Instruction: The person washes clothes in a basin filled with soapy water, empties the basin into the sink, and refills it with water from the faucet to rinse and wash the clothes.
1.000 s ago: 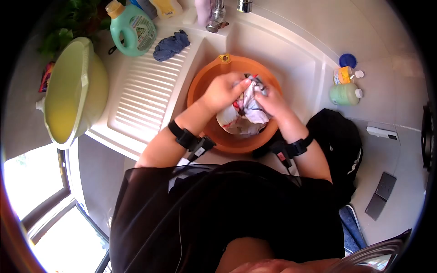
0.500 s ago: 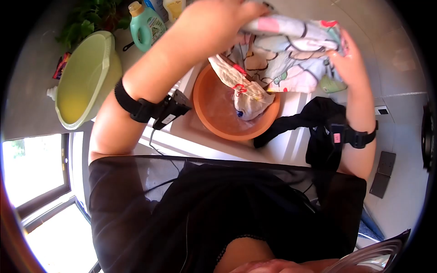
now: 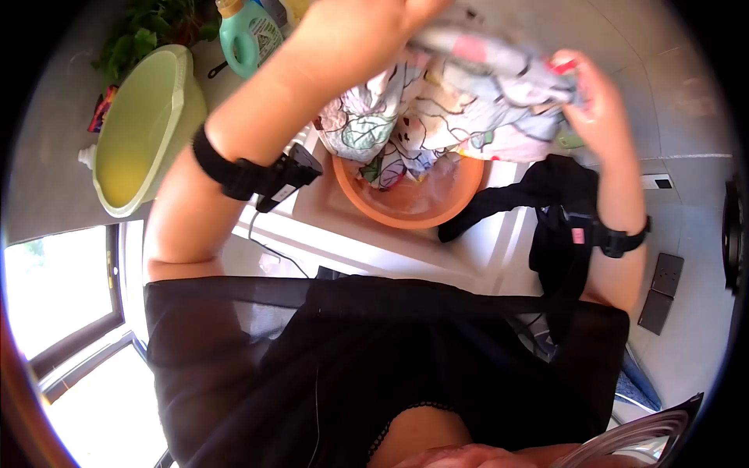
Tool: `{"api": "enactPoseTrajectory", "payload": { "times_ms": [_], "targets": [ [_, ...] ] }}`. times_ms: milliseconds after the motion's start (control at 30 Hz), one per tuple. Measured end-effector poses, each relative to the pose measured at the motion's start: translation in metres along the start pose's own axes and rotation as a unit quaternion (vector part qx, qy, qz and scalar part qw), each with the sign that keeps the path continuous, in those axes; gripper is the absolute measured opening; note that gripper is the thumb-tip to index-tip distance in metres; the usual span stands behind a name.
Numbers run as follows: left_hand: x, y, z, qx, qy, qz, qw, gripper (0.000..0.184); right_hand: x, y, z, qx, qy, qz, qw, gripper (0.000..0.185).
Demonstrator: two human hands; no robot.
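Note:
A wet-looking printed cloth [image 3: 491, 105] in white, pink and grey with black outlines hangs stretched between my hands. My left hand [image 3: 417, 14], partly cut off by the top edge, grips its upper left end; most of those fingers are out of sight. On the other side my right hand [image 3: 589, 97] is closed around the bunched right end. The lower folds dangle into an orange basin [image 3: 406, 221], where some soapy-looking water shows. That basin stands inside a white sink [image 3: 367, 243].
Dark fabric [image 3: 538, 187] drapes over the sink's right side. To the left stands a pale green tub [image 3: 175, 117], beside a turquoise detergent bottle [image 3: 246, 39] and a leafy plant [image 3: 140, 43]. A wall socket [image 3: 663, 281] is at right.
The cloth has swung left and spread, with more of its folds now hanging at the basin's left side. My left hand has risen towards the top edge.

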State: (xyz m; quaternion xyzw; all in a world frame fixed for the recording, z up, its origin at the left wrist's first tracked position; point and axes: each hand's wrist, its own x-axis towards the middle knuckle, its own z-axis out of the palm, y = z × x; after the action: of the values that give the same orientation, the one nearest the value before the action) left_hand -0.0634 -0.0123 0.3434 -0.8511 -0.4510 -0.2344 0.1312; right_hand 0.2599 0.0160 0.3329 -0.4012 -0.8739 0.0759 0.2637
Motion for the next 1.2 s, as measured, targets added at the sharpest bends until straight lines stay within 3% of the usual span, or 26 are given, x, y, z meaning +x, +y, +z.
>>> {"api": "enactPoseTrajectory", "payload": {
  "times_ms": [33, 100, 167, 200, 233, 267, 333, 433, 467, 533, 567, 600, 633, 700, 733, 767, 800, 867, 900, 967, 1000, 1100, 1167, 1200],
  "targets": [
    [-0.012, 0.001, 0.025, 0.017, -0.042, -0.043, 0.998, 0.059, -0.008, -0.004, 0.025, 0.003, -0.002, 0.002, 1.0, 0.064],
    [-0.047, -0.009, 0.084, 0.039, -0.009, 0.021, 0.999, 0.056, -0.026, -0.008, 0.069, -0.01, -0.056, 0.078, 0.995, 0.05],
    [-0.088, -0.002, 0.137, 0.028, -0.086, -0.012, 0.996, 0.07, -0.055, 0.012, 0.133, 0.003, -0.007, 0.019, 1.0, 0.041],
    [-0.111, 0.004, 0.159, -0.01, -0.072, -0.02, 0.997, 0.069, -0.072, 0.017, 0.16, -0.008, -0.035, 0.023, 0.999, 0.037],
    [-0.134, 0.012, 0.179, -0.084, -0.103, -0.031, 0.991, 0.052, -0.088, 0.017, 0.184, -0.018, -0.064, 0.027, 0.997, 0.032],
    [-0.16, 0.018, 0.199, -0.083, -0.15, -0.029, 0.985, 0.053, -0.102, 0.014, 0.202, -0.027, -0.107, 0.044, 0.993, 0.029],
    [-0.198, 0.034, 0.222, -0.114, -0.292, -0.054, 0.948, 0.055, -0.128, 0.002, 0.234, -0.034, -0.185, 0.07, 0.98, 0.022],
    [-0.216, 0.051, 0.222, -0.214, -0.387, -0.09, 0.892, 0.058, -0.16, -0.007, 0.276, 0.031, -0.265, 0.078, 0.961, 0.016],
    [-0.217, 0.048, 0.234, -0.258, -0.453, -0.042, 0.852, 0.056, -0.166, -0.004, 0.284, 0.04, -0.336, 0.082, 0.937, 0.02],
    [-0.205, 0.032, 0.26, -0.337, -0.569, 0.056, 0.748, 0.053, -0.159, 0.005, 0.283, 0.079, -0.311, 0.047, 0.946, 0.032],
    [-0.196, 0.028, 0.268, -0.314, -0.528, -0.025, 0.789, 0.048, -0.153, 0.01, 0.281, 0.099, -0.299, 0.029, 0.949, 0.039],
    [-0.177, 0.024, 0.267, -0.286, -0.481, -0.106, 0.822, 0.044, -0.127, 0.03, 0.285, 0.143, -0.357, 0.06, 0.921, 0.055],
    [-0.164, 0.021, 0.27, -0.257, -0.429, -0.185, 0.846, 0.04, -0.111, 0.037, 0.293, 0.112, -0.284, 0.158, 0.939, 0.054],
    [-0.184, 0.011, 0.317, -0.097, -0.328, -0.145, 0.928, 0.031, -0.09, 0.039, 0.297, -0.039, -0.109, 0.144, 0.983, 0.044],
    [-0.183, 0.009, 0.324, -0.051, -0.339, -0.132, 0.93, 0.029, -0.09, 0.044, 0.302, -0.064, -0.195, 0.145, 0.968, 0.039],
    [-0.183, 0.007, 0.332, -0.005, -0.35, -0.118, 0.929, 0.027, -0.095, 0.048, 0.313, -0.087, -0.28, 0.146, 0.945, 0.033],
    [-0.17, 0.008, 0.327, 0.003, -0.428, -0.112, 0.897, 0.028, -0.096, 0.052, 0.319, -0.11, -0.362, 0.146, 0.914, 0.028],
    [-0.157, 0.007, 0.317, -0.006, -0.545, -0.072, 0.835, 0.031, -0.092, 0.043, 0.296, -0.07, -0.388, 0.107, 0.913, 0.023],
    [-0.154, 0.004, 0.301, -0.042, -0.515, -0.019, 0.856, 0.031, -0.093, 0.036, 0.282, -0.049, -0.401, 0.086, 0.911, 0.02],
    [-0.149, -0.007, 0.252, -0.109, -0.444, 0.088, 0.885, 0.031, -0.109, 0.037, 0.257, 0.018, -0.325, 0.061, 0.944, 0.014],
    [-0.149, -0.012, 0.235, -0.184, -0.437, 0.057, 0.878, 0.032, -0.116, 0.038, 0.244, 0.052, -0.285, 0.05, 0.956, 0.011],
    [-0.15, -0.023, 0.193, -0.385, -0.388, -0.038, 0.836, 0.034, -0.115, 0.031, 0.201, 0.145, -0.297, 0.164, 0.929, 0.008],
    [-0.147, -0.027, 0.174, -0.488, -0.329, -0.108, 0.801, 0.036, -0.109, 0.028, 0.182, 0.196, -0.216, 0.186, 0.938, 0.007],
    [-0.135, -0.031, 0.161, -0.549, -0.337, -0.142, 0.751, 0.037, -0.11, 0.027, 0.176, 0.221, -0.175, 0.196, 0.939, 0.007]
  ]
}}
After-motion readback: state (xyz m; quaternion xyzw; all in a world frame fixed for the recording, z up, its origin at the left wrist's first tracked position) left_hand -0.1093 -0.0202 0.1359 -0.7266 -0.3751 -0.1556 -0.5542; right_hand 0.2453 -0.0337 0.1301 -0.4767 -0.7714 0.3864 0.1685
